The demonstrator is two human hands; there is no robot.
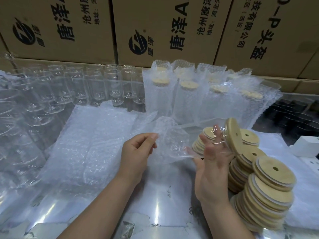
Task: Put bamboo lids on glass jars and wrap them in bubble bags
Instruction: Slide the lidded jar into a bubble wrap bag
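Note:
My right hand [213,163] holds a clear glass jar [195,140] lying on its side, a round bamboo lid [232,134] with a small hole fitted on its right end. The jar's bottom end points left into the open mouth of a bubble bag [165,128]. My left hand [138,149] pinches the bag's edge between thumb and fingers. Stacks of loose bamboo lids [269,194] stand at the right. A pile of flat bubble bags [93,144] lies left of my hands.
Rows of empty glass jars [72,87] fill the left and back. Several wrapped, lidded jars [188,95] stand upright at the back middle. Printed cardboard boxes [165,30] wall off the rear. A black tray [293,116] and a white box [305,147] sit at the right.

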